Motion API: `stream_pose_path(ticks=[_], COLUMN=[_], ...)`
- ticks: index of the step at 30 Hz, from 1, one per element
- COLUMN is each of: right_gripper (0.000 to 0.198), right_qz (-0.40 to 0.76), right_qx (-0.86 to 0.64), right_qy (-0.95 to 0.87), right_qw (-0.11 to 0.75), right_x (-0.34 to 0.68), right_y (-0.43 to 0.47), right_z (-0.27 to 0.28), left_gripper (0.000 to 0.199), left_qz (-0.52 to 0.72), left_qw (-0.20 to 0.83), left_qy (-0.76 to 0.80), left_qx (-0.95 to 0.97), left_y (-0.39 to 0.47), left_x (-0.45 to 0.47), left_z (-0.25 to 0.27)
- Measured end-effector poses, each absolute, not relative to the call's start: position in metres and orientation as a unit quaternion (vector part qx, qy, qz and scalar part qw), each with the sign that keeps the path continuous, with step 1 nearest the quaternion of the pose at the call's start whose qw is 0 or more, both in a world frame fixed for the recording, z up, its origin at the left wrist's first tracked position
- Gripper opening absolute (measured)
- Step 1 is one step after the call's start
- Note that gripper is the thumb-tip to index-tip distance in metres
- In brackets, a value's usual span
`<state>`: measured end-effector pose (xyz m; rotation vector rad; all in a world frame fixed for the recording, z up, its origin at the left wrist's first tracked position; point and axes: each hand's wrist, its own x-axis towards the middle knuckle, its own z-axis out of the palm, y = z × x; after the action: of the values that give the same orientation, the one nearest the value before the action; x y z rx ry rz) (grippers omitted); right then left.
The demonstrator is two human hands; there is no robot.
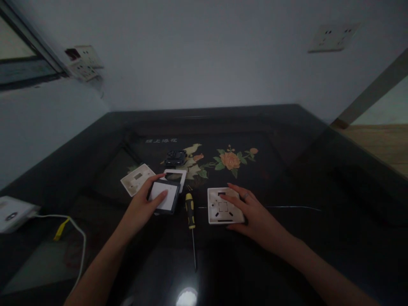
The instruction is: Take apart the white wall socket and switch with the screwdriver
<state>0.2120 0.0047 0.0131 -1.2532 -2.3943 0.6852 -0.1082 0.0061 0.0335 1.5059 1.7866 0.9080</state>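
Observation:
My left hand [145, 208] is closed on a square switch panel [165, 195] with a white face and dark edge, thumb across the face. Beneath and behind the panel lie a white frame [181, 174] and a white plastic box [135, 180]. My right hand [251, 212] grips the right side of another white square mounting box [219, 212], whose slotted inside faces up. Between my hands a yellow-and-black screwdriver [190, 211] lies with its shaft towards me. Small screws [189, 187] are just beyond its handle.
A black module [175, 157] sits farther back on the dark glossy table [306, 170], which bears a flower print. At the left is a white device [17, 214] with a white cable [84, 242] and yellow tag. Wall sockets [333, 37] are on the wall behind.

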Motion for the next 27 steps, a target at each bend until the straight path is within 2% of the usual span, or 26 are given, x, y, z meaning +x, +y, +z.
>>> stream_pose_path(ticks=[5,15,20,23,27], right_gripper=[0.071,0.065,0.037,0.028,0.017], right_qz=[0.201,0.123,0.064,0.041,0.018], right_qx=[-0.429,-0.379,-0.247,-0.145,-0.107], right_qy=[-0.862,-0.896,-0.944,-0.971,-0.978], right_qw=[0.182,0.199,0.212,0.188,0.176], right_x=[0.201,0.159,0.149,0.141,0.132], right_y=[0.019,0.084,0.050,0.029,0.024], right_z=[0.010,0.014,0.030,0.030,0.024], left_gripper=[0.053,0.053,0.050,0.046,0.041], left_qz=[0.322,0.282,0.261,0.255,0.254], left_qw=[0.299,0.200,0.165,0.157,0.142], left_qy=[0.669,0.654,0.659,0.648,0.640], left_qx=[0.600,0.673,0.686,0.700,0.711], left_y=[0.002,0.004,-0.001,-0.003,-0.003], left_x=[-0.107,-0.105,-0.109,-0.109,-0.109], left_z=[0.030,0.024,0.016,0.011,0.009])
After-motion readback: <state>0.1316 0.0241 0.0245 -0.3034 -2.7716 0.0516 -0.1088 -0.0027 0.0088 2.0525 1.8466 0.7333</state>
